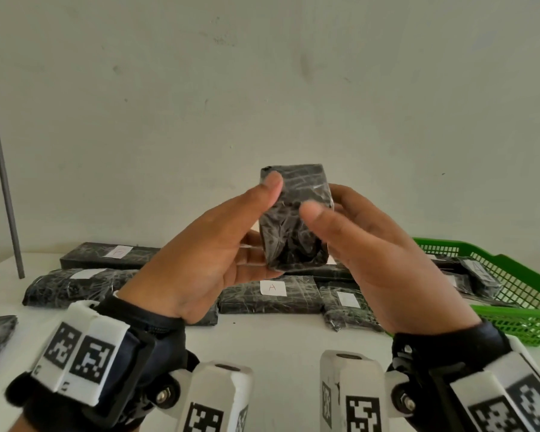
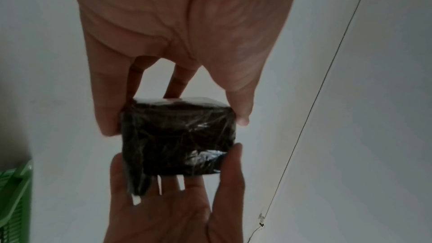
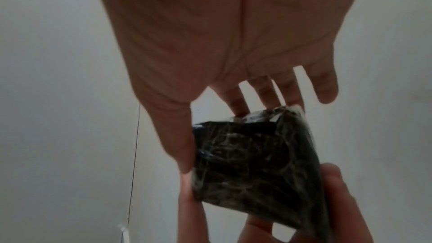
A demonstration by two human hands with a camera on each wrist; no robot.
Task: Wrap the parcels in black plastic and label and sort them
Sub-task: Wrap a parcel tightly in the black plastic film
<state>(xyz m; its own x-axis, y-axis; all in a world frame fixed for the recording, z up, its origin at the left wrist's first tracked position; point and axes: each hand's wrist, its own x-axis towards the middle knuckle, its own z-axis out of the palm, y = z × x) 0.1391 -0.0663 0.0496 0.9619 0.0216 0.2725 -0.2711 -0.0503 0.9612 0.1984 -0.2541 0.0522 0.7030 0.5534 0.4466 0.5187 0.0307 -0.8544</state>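
You are holding a small black-wrapped parcel up in the air, in front of the pale wall and above the white table. Your left hand has it on one side, with the thumb pressed on the front near the top corner and the fingers curled round behind it. Your right hand has it on the other side, with the thumb on the front and the fingers behind. Both hands are curled round the parcel, so it sits snug between them. The wrist views show the same thing from close up: the parcel is pinched between thumbs and fingers, and its shiny plastic is full of wrinkles. No label shows on the sides you can see. Down on the table lie more wrapped parcels in a bunch. One of them, the parcel with the letter A, has a white label with an A on it. Another, the long parcel at the back, has a white label too, but the mark on it is too faint to read. On your right is a green basket with wrapped parcels inside it. A thin grey pole stands at the far left.
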